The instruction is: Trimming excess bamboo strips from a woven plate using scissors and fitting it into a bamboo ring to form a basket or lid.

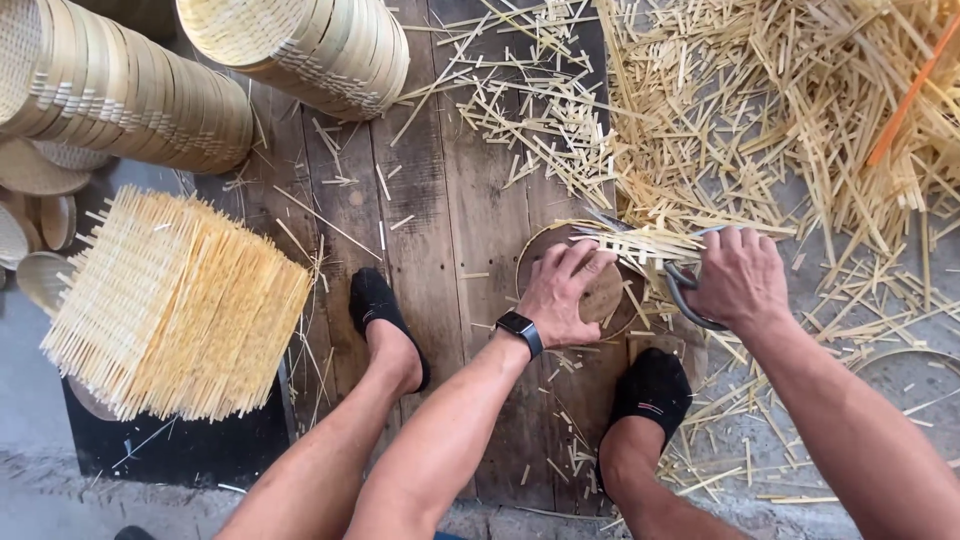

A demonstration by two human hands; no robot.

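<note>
My left hand, with a dark watch on its wrist, presses flat on a round woven bamboo piece lying on the dark wooden boards. Loose strip ends stick out over the piece's far rim. My right hand is closed around the grey handles of large shears, whose blades reach toward those strip ends. Both my feet in black socks rest on the boards, one to the left and one below the round piece.
A stack of square woven bamboo mats lies at left. Two leaning rolls of nested round bamboo trays stand at the top left. A deep heap of cut bamboo strips covers the upper right. A round rim lies at right.
</note>
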